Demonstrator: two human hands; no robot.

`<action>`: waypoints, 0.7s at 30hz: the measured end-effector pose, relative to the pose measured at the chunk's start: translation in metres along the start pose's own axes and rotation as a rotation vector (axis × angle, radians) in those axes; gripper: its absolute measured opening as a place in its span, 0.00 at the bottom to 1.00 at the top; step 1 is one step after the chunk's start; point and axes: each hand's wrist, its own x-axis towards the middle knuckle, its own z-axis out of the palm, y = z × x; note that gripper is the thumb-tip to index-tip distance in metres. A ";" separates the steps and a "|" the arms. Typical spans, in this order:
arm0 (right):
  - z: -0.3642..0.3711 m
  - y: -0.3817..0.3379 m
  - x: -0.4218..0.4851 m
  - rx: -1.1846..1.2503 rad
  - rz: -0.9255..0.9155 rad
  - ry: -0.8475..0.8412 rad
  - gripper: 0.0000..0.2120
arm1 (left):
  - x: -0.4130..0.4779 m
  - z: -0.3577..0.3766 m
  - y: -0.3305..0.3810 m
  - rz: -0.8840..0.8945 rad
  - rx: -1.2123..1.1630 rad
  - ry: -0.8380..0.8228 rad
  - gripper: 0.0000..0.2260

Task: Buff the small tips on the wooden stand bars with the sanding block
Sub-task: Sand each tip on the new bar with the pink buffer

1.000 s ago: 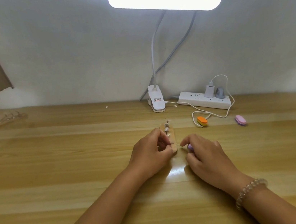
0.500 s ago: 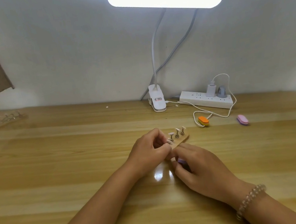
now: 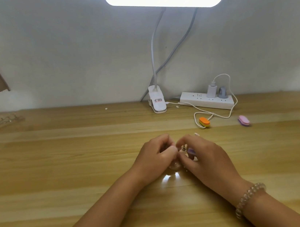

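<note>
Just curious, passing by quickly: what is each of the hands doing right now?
Left hand: closed, pinching the mostly hidden stand bar.
Right hand: closed, holding the purple sanding block.

Legible text: none. The only print I can see is a small label (image 3: 158, 100) on the white lamp clip (image 3: 158, 106), standing at the far edge of the surface (image 3: 56, 163) in front of me. It carries red and dark printed marks, all too small and blurred to read. No word, number or brand can be made out anywhere else before me.
</note>
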 end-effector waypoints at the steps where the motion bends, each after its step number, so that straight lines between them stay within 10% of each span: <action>1: 0.000 0.002 0.000 -0.001 0.001 0.018 0.04 | 0.000 0.001 -0.001 0.008 0.010 0.025 0.05; 21: 0.002 0.014 0.005 0.058 0.121 0.072 0.03 | -0.009 0.006 0.000 0.157 0.243 0.027 0.02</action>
